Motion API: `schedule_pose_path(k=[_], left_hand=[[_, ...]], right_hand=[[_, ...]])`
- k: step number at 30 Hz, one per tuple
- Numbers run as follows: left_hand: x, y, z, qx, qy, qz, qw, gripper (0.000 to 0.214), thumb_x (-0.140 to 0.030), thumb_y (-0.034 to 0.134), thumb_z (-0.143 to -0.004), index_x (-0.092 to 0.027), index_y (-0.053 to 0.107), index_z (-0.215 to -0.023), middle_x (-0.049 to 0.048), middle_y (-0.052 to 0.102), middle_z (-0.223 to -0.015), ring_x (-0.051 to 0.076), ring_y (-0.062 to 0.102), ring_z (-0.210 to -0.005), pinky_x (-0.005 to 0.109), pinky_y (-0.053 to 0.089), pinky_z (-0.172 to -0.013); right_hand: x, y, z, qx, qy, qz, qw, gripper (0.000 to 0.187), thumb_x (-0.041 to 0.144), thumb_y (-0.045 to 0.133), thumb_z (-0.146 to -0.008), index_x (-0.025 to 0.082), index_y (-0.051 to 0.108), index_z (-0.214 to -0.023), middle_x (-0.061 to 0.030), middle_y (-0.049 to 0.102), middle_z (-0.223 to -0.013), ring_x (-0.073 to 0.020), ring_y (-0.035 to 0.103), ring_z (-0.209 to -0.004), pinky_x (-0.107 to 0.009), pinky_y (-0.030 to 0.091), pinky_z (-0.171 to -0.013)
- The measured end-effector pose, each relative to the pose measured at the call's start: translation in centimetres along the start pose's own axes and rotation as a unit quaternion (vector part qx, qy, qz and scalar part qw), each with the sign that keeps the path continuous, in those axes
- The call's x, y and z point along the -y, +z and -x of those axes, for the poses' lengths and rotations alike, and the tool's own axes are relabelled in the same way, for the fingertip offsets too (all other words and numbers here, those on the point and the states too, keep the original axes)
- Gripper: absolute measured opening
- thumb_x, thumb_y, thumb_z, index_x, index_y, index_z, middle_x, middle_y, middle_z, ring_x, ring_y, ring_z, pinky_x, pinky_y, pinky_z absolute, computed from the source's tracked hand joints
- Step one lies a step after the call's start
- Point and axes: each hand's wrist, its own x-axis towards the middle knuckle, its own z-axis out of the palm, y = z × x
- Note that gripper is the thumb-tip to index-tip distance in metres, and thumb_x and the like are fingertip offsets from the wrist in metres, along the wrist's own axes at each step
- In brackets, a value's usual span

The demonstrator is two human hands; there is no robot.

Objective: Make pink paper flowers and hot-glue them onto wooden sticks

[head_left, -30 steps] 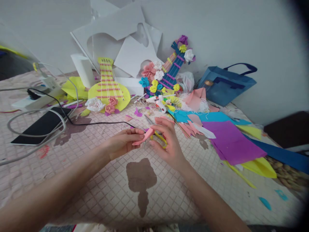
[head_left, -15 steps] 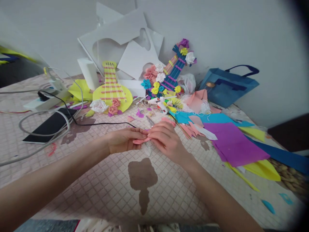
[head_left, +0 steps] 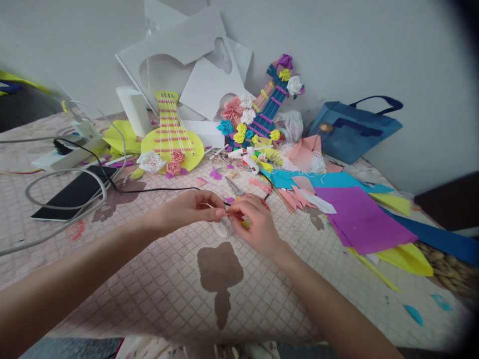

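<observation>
Over the table (head_left: pixel 157 279), left hand (head_left: pixel 194 209) and right hand (head_left: pixel 253 219) pinch pink paper (head_left: pixel 227 214); visible sliver runs roughly sideways, ends hidden, pointing unclear.

The counter (head_left: pixel 160 294) wears a pale cover with a diamond grid and brown patches. A plain grey-white wall (head_left: pixel 329 45) rises behind it. Grey floor (head_left: pixel 75 348) shows below its near edge; a dark brown surface (head_left: pixel 451 202) stands past its right end. Soft, dim light falls over it.
</observation>
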Motion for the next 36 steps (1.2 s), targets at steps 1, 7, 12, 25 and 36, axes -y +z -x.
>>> schedule_pose_path(k=[1, 7, 12, 25, 36], left_hand=[[0.0, 0.0, 0.2, -0.006, 0.024, -0.053, 0.998, 0.026, -0.034, 0.072, -0.073, -0.016, 0.063, -0.089, 0.0043, 0.067, -0.086, 0.015, 0.061, -0.076, 0.027, 0.047, -0.069], [0.3, 0.8, 1.0, -0.123, 0.195, -0.340, 0.912, 0.008, -0.021, 0.060, -0.082, -0.018, 0.064, -0.088, 0.0034, 0.065, -0.084, 0.015, 0.059, -0.077, 0.025, 0.045, -0.071], [-0.2, 1.2, 1.2, -0.117, 0.234, -0.394, 0.881, 0.010, -0.017, 0.055, -0.085, -0.016, 0.064, -0.088, 0.0041, 0.064, -0.086, 0.015, 0.059, -0.078, 0.024, 0.044, -0.071], [-0.3, 1.2, 1.2, -0.128, 0.182, -0.335, 0.916, 0.009, -0.019, 0.057, -0.083, -0.018, 0.066, -0.084, 0.0021, 0.067, -0.078, 0.014, 0.058, -0.070, 0.023, 0.040, -0.063], [0.0, 1.0, 0.5, -0.098, 0.158, -0.305, 0.934, 0.012, -0.027, 0.059, -0.083, -0.017, 0.065, -0.082, 0.0016, 0.066, -0.076, 0.013, 0.057, -0.068, 0.022, 0.042, -0.064]], right_hand=[[0.0, 0.1, 0.0, -0.001, 0.007, 0.000, 1.000, 0.011, 0.011, 0.052, -0.082, 0.022, 0.055, -0.082, -0.0026, 0.061, -0.082, -0.0186, 0.056, -0.084, -0.036, 0.046, -0.079], [0.2, 0.3, 0.2, 0.001, 0.029, 0.007, 1.000, 0.014, 0.008, 0.053, -0.078, 0.022, 0.052, -0.078, -0.0020, 0.060, -0.079, -0.0189, 0.056, -0.083, -0.036, 0.043, -0.079], [0.3, 0.2, 0.2, 0.000, 0.039, 0.002, 0.999, 0.014, 0.008, 0.053, -0.078, 0.021, 0.051, -0.076, -0.0014, 0.059, -0.077, -0.0182, 0.055, -0.081, -0.035, 0.043, -0.078], [1.1, -0.1, -0.3, 0.006, 0.076, -0.082, 0.994, 0.013, 0.015, 0.056, -0.080, 0.021, 0.057, -0.091, -0.0030, 0.063, -0.086, -0.0174, 0.059, -0.082, -0.032, 0.047, -0.075], [0.8, 0.3, -0.1, 0.019, 0.062, -0.004, 0.998, 0.011, 0.013, 0.052, -0.085, 0.021, 0.051, -0.077, -0.0003, 0.058, -0.075, -0.0165, 0.054, -0.077, -0.033, 0.042, -0.073]])
